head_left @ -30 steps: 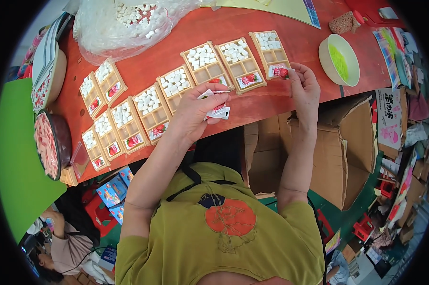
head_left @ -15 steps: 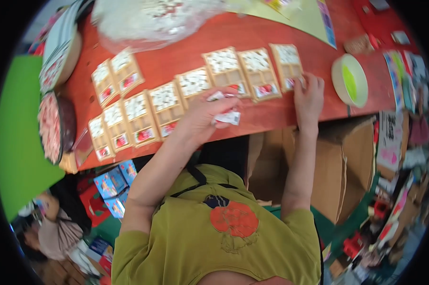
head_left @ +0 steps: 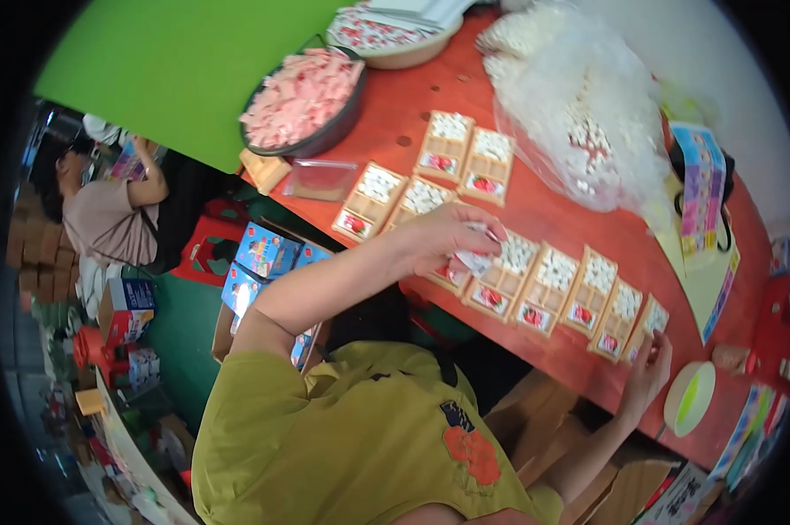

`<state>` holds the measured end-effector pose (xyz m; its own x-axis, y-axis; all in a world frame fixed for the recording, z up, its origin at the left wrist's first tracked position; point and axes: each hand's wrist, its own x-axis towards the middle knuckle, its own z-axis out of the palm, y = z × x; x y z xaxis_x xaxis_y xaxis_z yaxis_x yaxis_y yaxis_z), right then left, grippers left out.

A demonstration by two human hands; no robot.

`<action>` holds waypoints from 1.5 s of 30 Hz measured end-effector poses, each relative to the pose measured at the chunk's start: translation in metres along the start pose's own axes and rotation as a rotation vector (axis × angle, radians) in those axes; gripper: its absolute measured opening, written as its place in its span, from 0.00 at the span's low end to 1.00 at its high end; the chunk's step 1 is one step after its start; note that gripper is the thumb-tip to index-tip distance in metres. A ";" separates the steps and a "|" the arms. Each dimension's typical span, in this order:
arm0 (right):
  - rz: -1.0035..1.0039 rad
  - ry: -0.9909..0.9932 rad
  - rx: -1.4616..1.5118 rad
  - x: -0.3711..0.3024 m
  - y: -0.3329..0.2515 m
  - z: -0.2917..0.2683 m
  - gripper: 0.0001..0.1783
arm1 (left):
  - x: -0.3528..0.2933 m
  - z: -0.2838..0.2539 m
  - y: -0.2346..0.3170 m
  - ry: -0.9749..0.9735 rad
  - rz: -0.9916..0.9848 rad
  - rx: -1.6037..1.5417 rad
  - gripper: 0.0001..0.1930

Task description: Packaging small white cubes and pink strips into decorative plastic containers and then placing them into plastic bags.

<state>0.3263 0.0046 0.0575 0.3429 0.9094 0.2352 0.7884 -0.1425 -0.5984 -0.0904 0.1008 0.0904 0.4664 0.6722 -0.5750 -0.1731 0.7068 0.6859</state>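
My left hand [head_left: 452, 241] is closed on small white packets [head_left: 475, 261], held above the middle of a row of wooden trays. Each tray, such as this compartmented wooden tray [head_left: 548, 289], has small white pieces in its upper part and a red-and-white picture packet in a lower section. My right hand [head_left: 650, 372] is at the row's right end, its bent fingertips apart and touching the lower end of the last tray [head_left: 653, 319]. Behind the row's left part lie two similar trays [head_left: 487, 166]. My left hand and forearm hide part of the row.
A dark basin [head_left: 347, 118] of pink packets and a pale basin [head_left: 404, 54] of printed pieces stand at the far left. A clear bag [head_left: 579, 114] of white pieces lies at the back. A pale bowl [head_left: 689, 398] is right of my right hand. Another person [head_left: 111, 206] sits at left.
My view has swung left, so the tray row now slants down to the right. My left hand still holds the white packets; my right hand stays at the rightmost tray.
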 end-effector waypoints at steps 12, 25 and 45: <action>-0.238 -0.251 -0.041 0.003 -0.070 0.011 0.06 | 0.077 -0.249 0.242 0.614 0.670 -0.152 0.10; -0.140 -0.117 -0.121 0.027 -0.039 0.018 0.08 | 0.133 -0.326 0.278 0.676 0.678 0.667 0.34; -0.651 -0.486 0.163 0.036 -0.167 0.112 0.05 | -0.049 -0.092 0.042 0.448 0.906 1.074 0.09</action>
<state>0.1496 0.1052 0.0806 -0.4448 0.8634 0.2380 0.6562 0.4950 -0.5696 -0.2000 0.1179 0.1063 0.2163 0.9379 0.2712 0.5523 -0.3466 0.7582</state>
